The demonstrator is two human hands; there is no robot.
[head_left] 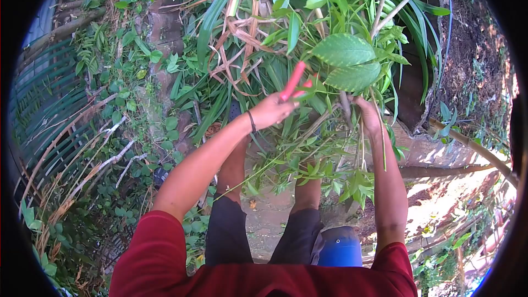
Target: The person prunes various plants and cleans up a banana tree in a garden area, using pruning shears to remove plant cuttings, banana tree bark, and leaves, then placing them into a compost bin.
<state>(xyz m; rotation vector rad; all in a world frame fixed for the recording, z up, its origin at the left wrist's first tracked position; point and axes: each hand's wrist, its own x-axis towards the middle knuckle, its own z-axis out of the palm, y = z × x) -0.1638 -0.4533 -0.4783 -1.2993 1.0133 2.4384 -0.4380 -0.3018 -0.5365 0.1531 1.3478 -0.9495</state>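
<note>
Amid leaves (344,50), red tool (292,81), right hand (367,111) part-hidden

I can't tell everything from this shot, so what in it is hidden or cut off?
- Far end of the red tool: head view, covered by the left hand and leaves.
- Fingertips of the right hand: head view, lost among stems and leaves.
- Foot of the right leg: head view, behind foliage.
- Near part of the blue container: head view, covered by the red shirt.

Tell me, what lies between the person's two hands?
In the head view, green leafy stems lie between the left hand and the right hand.
</note>
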